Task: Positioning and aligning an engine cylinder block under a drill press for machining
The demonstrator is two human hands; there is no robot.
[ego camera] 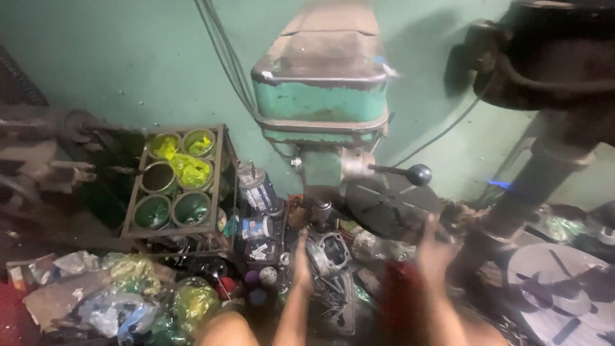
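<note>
Left hand [301, 256] reaches forward with fingers stretched, fingertips at the edge of a grey cast-metal engine cylinder with a round bore [330, 251]. Whether it grips the casting cannot be told; contact looks likely, nothing more. The cylinder sits just right of this hand, on the low table of a green, paint-worn pillar drill press [323, 102], directly under the spindle.

Right hand [434, 253] is motion-blurred, fingers spread and raised, apparently holding nothing. It hangs right of the cylinder, just below the round dark slotted metal plate [391, 204] and the steel feed lever with a black ball knob [410, 173].

Left of the left hand: white-labelled spray cans and small tins [256, 192], then a rusty wire crate of green-lined pots [179, 182]. Nearer the body, crumpled plastic bags in yellow and clear film [138, 298].

Risks, as judged:
- No clamp is visible on the casting. If the spindle turned, the piece could spin or grab, with the left fingers beside the bore.
- Right hand moving fast near the lever; a knock could drop the quill.
- Loose clutter crowds the table; a sweep of either forearm could tip cans into the work area.
- Light is poor, edges hard to read.
</note>
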